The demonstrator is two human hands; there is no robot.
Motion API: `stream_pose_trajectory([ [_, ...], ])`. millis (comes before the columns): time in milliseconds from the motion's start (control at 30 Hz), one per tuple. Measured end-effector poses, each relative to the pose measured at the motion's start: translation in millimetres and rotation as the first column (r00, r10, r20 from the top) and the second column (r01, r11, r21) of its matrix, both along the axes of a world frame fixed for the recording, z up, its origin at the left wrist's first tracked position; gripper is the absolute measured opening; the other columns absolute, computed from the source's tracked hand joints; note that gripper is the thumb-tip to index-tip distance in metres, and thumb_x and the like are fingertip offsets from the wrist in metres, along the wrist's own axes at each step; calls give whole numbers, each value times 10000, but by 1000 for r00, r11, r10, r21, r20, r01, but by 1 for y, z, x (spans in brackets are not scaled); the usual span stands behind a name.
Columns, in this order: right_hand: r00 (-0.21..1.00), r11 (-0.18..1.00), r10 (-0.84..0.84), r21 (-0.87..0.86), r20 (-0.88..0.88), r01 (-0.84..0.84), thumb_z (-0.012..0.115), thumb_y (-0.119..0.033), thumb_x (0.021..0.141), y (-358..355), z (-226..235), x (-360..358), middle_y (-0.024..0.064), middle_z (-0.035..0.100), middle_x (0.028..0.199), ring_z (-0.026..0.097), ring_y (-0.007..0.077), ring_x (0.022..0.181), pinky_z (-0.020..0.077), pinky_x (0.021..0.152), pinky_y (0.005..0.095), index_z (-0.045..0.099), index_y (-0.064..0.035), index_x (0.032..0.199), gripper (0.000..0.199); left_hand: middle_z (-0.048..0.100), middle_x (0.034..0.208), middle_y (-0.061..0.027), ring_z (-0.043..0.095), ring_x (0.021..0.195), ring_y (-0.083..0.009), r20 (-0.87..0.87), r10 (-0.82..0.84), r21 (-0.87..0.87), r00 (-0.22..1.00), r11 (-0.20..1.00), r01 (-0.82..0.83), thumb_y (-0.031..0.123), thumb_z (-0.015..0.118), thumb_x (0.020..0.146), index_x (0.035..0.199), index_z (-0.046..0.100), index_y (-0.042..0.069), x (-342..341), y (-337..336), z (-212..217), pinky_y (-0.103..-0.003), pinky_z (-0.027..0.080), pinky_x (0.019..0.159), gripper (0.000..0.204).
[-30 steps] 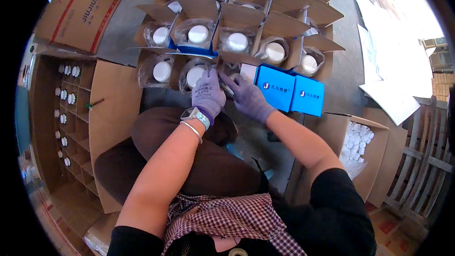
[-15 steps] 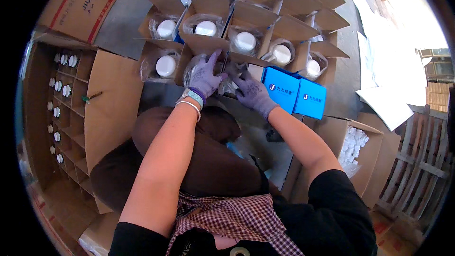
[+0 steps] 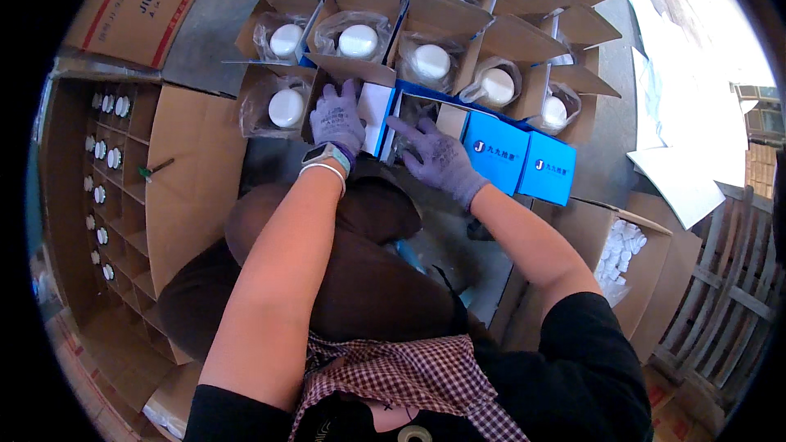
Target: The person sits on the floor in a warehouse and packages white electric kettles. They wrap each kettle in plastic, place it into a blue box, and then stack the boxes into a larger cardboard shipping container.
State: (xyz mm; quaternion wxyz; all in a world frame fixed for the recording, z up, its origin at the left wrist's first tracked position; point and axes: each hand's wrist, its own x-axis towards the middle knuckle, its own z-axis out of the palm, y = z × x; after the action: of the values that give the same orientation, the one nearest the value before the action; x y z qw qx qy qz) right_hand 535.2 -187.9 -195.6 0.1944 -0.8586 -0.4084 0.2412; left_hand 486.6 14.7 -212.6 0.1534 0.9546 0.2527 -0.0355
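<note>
The left grip (image 3: 337, 119) is lying at a front cardboard box (image 3: 356, 68), fingers extended and nearly side by side; whether it is pinching anything, I cannot tell. Just to its right, a white flap (image 3: 375, 106) is standing along the left side of an open blue box (image 3: 426, 96). The right grip (image 3: 442, 157) is hovering at that box's near side, fingers spread, index pointing left across the opening. Clear plastic is showing inside, just beyond those fingertips. Closed blue boxes (image 3: 495, 151) are sitting just right of the right grip.
</note>
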Motion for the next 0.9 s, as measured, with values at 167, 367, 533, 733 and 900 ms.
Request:
stream_pose_trajectory([
  [167, 991, 977, -82, 187, -110, 101, 637, -155, 856, -1, -9, -7, 246, 512, 1347, 603, 435, 1156, 540, 962, 500, 418, -312, 1503, 701, 559, 1215, -186, 633, 1111, -351, 24, -70, 195, 997, 979, 64, 148, 730, 829, 1262, 551, 167, 3, -9, 11, -486, 534, 881, 469],
  [367, 997, 958, -25, 285, -68, 43, 629, -117, 816, -8, -29, 7, 251, 436, 1474, 532, 439, 1280, 511, 1030, 484, 454, -260, 1474, 695, 595, 1095, -175, 654, 981, -355, 258, -282, -58, 924, 950, 306, 82, 703, 814, 1515, 419, 304, 3, -24, 13, -438, 553, 821, 788],
  [533, 991, 942, 38, 336, -129, 8, 636, -154, 835, -11, -33, 14, 247, 440, 1477, 509, 434, 1302, 506, 1033, 482, 484, -261, 1448, 641, 658, 1122, -162, 642, 1009, -344, 307, -83, -620, 948, 738, 265, 144, 664, 867, 1459, 534, 233, 12, -8, 18, -403, 509, 924, 613],
  [733, 980, 970, -20, 233, -196, 66, 612, -119, 833, -18, -44, 16, 221, 591, 1281, 627, 408, 1078, 521, 944, 499, 550, -210, 1386, 564, 712, 1078, -208, 645, 1067, -396, -3, 35, -408, 999, 912, -33, 535, 471, 992, 1277, 668, 100, 34, -9, 28, -435, 480, 972, 556],
  [900, 888, 935, -200, 190, -414, 299, 616, -104, 843, -7, -35, 18, 174, 654, 1190, 668, 338, 992, 540, 886, 447, 574, -160, 1329, 492, 692, 1218, -127, 620, 1161, -291, 175, 196, -912, 965, 402, 84, 503, 499, 972, 1162, 716, 117, 19, -1, 2, -453, 464, 957, 481],
])
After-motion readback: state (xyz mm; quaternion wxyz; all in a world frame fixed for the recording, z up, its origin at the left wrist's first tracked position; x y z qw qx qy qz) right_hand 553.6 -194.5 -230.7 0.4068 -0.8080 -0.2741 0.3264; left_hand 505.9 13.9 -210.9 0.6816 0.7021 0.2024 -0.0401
